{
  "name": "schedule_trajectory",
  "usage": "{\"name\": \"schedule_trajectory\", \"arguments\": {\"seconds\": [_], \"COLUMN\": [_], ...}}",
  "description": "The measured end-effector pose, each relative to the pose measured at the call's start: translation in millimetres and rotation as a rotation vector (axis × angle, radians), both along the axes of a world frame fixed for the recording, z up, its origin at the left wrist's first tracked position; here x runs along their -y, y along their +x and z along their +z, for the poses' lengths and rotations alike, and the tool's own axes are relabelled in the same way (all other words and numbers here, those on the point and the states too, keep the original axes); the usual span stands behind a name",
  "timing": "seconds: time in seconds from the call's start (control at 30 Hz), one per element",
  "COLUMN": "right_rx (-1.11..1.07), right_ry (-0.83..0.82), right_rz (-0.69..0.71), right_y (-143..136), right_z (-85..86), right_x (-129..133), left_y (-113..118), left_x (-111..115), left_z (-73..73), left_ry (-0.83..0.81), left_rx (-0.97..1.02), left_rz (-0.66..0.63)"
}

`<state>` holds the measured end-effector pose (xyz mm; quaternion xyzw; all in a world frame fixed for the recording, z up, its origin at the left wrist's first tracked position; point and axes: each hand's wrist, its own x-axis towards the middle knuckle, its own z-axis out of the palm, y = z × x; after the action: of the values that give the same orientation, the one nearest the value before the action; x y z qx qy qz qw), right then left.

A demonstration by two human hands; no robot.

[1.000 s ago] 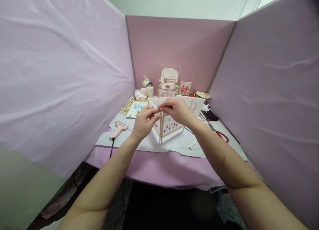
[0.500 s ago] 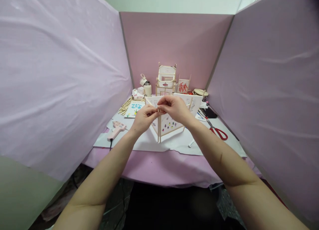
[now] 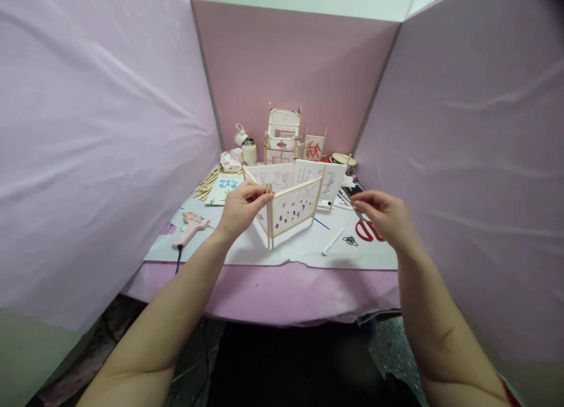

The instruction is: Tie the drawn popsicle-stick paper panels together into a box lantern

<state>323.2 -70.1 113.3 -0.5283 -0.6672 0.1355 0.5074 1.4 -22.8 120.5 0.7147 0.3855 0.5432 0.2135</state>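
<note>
My left hand (image 3: 244,207) is closed on the top of two upright sticks at the near corner of a folding panel frame (image 3: 294,210). The panels are white with thin wooden edges, and the front right one carries small coloured dots. My right hand (image 3: 382,212) is raised to the right, apart from the frame, its thumb and fingertips pinched together; what they hold, if anything, is too small to make out. Below it lie red-handled scissors (image 3: 365,231), a bundle of black cords (image 3: 351,241) and a white pen (image 3: 333,241).
A pink glue gun (image 3: 190,228) with a black cable lies at the left. Behind are wooden sticks (image 3: 207,184), a painted card (image 3: 224,189), a bottle (image 3: 249,152), a stick tower (image 3: 282,134) and a panel with a red character (image 3: 314,148). Pink walls enclose the table.
My right hand has moved away from the top of the sticks to the right, uncovering the dotted panel, while my left hand stays on the sticks. The whole view has shifted slightly.
</note>
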Motion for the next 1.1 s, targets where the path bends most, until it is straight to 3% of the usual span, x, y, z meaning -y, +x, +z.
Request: {"name": "schedule_trajectory", "arguments": {"seconds": [0.17,0.23,0.33,0.63,0.9,1.1], "right_rx": [0.402,0.514,0.586,0.591,0.525,0.554], "right_ry": [-0.239,-0.284,-0.313,-0.321,-0.327,-0.304], "right_rz": [-0.145,-0.175,-0.205,-0.219,-0.25,-0.198], "right_y": [59.5,67.4,69.1,52.6,56.6,54.5], "right_z": [-78.0,-99.3,-117.5,-122.4,-127.1,-130.3], "right_x": [5.2,6.3,4.8,2.2,5.0,8.8], "left_y": [2.4,3.3,4.4,3.7,3.8,4.2], "left_x": [1.7,3.0,3.7,0.6,1.3,2.8], "left_z": [1.9,3.2,4.7,4.0,3.8,4.5], "left_ry": [-0.014,-0.018,-0.024,-0.015,-0.019,-0.02], "left_rx": [0.003,-0.002,0.001,-0.02,-0.008,-0.007], "left_rz": [0.009,0.013,0.015,0.03,0.027,0.025]}}
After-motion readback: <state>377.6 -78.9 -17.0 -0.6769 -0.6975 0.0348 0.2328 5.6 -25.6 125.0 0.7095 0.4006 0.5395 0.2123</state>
